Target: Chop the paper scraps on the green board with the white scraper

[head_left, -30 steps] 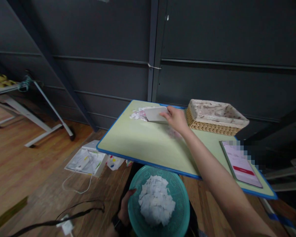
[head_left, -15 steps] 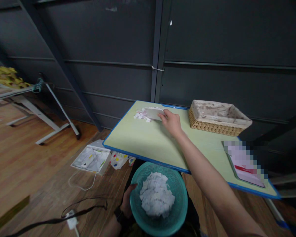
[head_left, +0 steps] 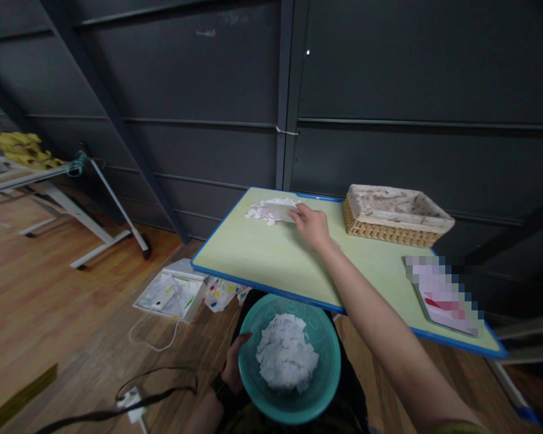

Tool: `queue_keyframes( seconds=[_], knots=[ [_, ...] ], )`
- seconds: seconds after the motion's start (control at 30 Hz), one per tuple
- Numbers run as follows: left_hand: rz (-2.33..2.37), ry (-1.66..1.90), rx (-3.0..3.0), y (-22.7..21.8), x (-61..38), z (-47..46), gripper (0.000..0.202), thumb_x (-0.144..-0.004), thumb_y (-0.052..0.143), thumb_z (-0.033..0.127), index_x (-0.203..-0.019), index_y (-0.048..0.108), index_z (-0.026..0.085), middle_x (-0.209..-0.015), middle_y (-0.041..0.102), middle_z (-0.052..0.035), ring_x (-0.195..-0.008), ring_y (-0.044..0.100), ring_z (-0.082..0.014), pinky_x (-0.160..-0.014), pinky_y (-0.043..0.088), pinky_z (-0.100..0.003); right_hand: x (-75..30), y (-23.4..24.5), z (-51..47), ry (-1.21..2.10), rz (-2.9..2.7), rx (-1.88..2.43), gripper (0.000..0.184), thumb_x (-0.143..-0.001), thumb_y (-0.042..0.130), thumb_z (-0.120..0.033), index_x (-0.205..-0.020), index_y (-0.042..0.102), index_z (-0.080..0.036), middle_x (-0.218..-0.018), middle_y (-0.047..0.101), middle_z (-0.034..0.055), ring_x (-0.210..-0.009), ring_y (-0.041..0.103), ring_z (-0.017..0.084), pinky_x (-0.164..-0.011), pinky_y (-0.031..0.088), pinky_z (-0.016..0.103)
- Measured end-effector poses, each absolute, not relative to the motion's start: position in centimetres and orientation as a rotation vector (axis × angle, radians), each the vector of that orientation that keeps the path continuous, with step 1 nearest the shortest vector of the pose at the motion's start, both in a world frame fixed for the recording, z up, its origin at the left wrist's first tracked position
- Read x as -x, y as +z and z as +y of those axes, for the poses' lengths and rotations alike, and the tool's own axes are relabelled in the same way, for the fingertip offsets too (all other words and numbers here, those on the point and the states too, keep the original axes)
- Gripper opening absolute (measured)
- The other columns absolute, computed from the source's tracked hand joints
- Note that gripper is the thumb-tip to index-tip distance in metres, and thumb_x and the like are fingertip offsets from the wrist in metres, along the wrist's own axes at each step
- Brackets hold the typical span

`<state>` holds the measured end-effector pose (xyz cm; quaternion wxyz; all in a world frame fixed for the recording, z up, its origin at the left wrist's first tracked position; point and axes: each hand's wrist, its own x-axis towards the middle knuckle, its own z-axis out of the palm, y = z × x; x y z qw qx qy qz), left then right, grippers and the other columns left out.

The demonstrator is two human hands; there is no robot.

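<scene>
My right hand [head_left: 313, 228] pinches a thin pale flat scraper [head_left: 279, 211], held low over the far left of the light green tabletop [head_left: 253, 253]. White and pinkish paper scraps [head_left: 259, 213] lie along the scraper's left and far side. Below the table's near edge, over my lap, is a teal plastic basket [head_left: 330, 361] with perforated sides. A heap of white paper pieces [head_left: 287, 352] fills its middle. My left hand [head_left: 236, 361] grips the basket's left rim, with its fingers partly hidden underneath.
A lined wicker basket [head_left: 389, 234] stands at the table's back right. Near the right end lies a flat device [head_left: 447, 313], partly blurred out. On the floor at left are an open white box [head_left: 169, 295], a dotted plastic bag [head_left: 219, 294] and cables with a white socket [head_left: 132, 404].
The camera view has shifted slightly. My right hand with the scraper stays almost in place by the scraps, and my left hand keeps its hold on the teal basket.
</scene>
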<state>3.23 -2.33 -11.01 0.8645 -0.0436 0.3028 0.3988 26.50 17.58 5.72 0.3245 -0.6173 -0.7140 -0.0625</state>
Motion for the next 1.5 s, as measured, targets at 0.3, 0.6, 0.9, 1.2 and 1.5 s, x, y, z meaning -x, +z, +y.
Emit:
queue_keyframes(
  seconds=[0.3, 0.6, 0.9, 1.2, 1.5],
  knots=[
    [0.783, 0.894, 0.018, -11.7, -2.9, -2.8, 0.041, -0.077, 0.071, 0.026, -0.113, 0.070, 0.007, -0.096, 0.080, -0.0164, -0.096, 0.072, -0.0381, -0.094, 0.047, -0.050, -26.7, 5.8, 17.6, -0.153, -1.886, 1.623, 0.032, -0.096, 0.043, -0.037, -0.105, 0.068, -0.018, -0.089, 0.074, 0.0107, -0.076, 0.064, 0.023, -0.065, 0.032, 0.028],
    [0.776, 0.924, -0.005, -12.4, -2.9, -2.9, 0.021, -0.075, 0.072, 0.024, -0.091, 0.074, 0.011, -0.087, 0.080, -0.0139, -0.096, 0.072, -0.0380, -0.093, 0.048, -0.048, -27.0, 6.4, 17.6, -0.172, -1.864, 1.633, 0.030, -0.095, 0.046, -0.037, -0.101, 0.069, -0.019, -0.088, 0.074, 0.0104, -0.076, 0.063, 0.024, -0.064, 0.031, 0.028],
    [0.834, 0.908, -0.004, -12.3, -2.9, -2.8, 0.028, -0.074, 0.073, 0.025, -0.098, 0.073, 0.010, -0.086, 0.080, -0.0108, -0.094, 0.072, -0.0362, -0.090, 0.050, -0.045, -27.2, 6.7, 17.6, -0.206, -1.795, 1.660, 0.031, -0.095, 0.046, -0.038, -0.100, 0.069, -0.019, -0.086, 0.074, 0.0108, -0.075, 0.064, 0.025, -0.063, 0.030, 0.029],
    [0.794, 0.924, 0.031, -12.3, -2.9, -2.9, 0.048, -0.076, 0.073, 0.025, -0.120, 0.067, 0.008, -0.097, 0.080, -0.0154, -0.095, 0.072, -0.0371, -0.093, 0.049, -0.048, -26.9, 6.4, 17.5, -0.199, -1.871, 1.708, 0.029, -0.094, 0.046, -0.037, -0.099, 0.069, -0.018, -0.087, 0.074, 0.0116, -0.075, 0.063, 0.025, -0.063, 0.029, 0.029],
    [0.783, 0.908, 0.011, -12.7, -2.6, -2.9, 0.046, -0.078, 0.071, 0.026, -0.119, 0.067, 0.007, -0.096, 0.080, -0.0157, -0.094, 0.073, -0.0361, -0.091, 0.049, -0.047, -27.1, 6.5, 17.7, -0.186, -1.889, 1.670, 0.027, -0.094, 0.047, -0.036, -0.095, 0.068, -0.020, -0.085, 0.074, 0.0098, -0.074, 0.062, 0.024, -0.063, 0.028, 0.029]
  ],
)
